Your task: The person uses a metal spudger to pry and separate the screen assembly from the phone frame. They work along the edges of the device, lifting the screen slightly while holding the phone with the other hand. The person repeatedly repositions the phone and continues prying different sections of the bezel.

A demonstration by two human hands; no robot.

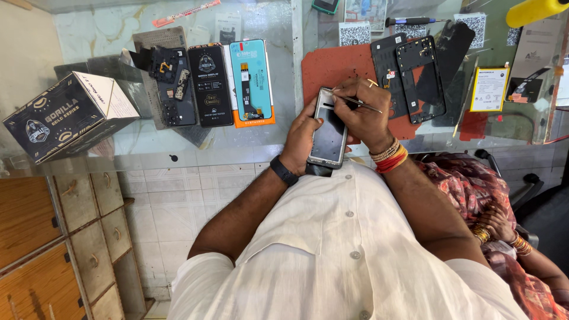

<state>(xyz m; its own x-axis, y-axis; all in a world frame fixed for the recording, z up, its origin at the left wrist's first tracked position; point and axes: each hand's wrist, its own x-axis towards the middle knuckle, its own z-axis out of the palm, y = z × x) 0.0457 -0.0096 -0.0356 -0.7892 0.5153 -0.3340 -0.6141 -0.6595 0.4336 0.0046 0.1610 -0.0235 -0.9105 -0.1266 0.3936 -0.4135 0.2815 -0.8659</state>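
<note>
1. The left hand (301,139) wraps its fingers around the phone (329,129), held just above the shirt.
2. The right hand (361,109) pinches thin tweezers (358,102) at the phone's top. A slip could scratch it.
3. Past the fingers, the phone frame (422,80) lies on the red mat (332,68); an elbow bump could knock it.

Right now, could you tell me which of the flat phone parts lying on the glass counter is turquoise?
The turquoise panel, with an orange lower edge, lies right of the black packaged screen; the others are black.
</note>
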